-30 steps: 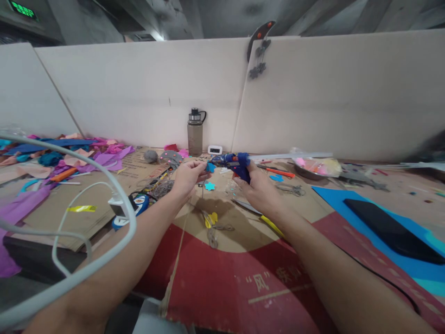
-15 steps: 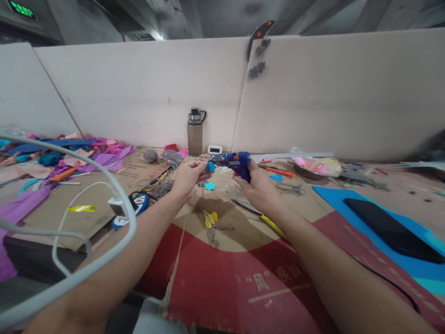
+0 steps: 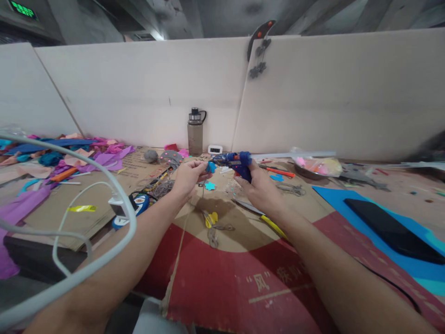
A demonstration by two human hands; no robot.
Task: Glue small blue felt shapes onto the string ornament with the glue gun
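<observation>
My right hand (image 3: 259, 188) is wrapped round the handle of a blue hot glue gun (image 3: 236, 160), its nozzle pointing left. Between the fingertips of my left hand (image 3: 190, 178) is a small blue craft piece (image 3: 211, 167), pinched right at the nozzle; whether the two touch I cannot tell. Below them a turquoise flower cutout (image 3: 209, 186) lies on the cardboard (image 3: 222, 287). Nearer to me is a yellow piece (image 3: 211, 219) with twine (image 3: 213, 234) beside it. Scissors with yellow handles (image 3: 274, 227) lie partly under my right forearm.
A water bottle (image 3: 195, 134) and a small white clock (image 3: 214, 149) stand by the white partition. At right, a black phone (image 3: 392, 227) rests on blue sheets (image 3: 330, 197). Leftward are a power strip (image 3: 141, 204), a white cable (image 3: 130, 218) and heaped coloured paper (image 3: 52, 160).
Both hands keep almost the same place. The glue gun and the blue piece have shifted only very slightly.
</observation>
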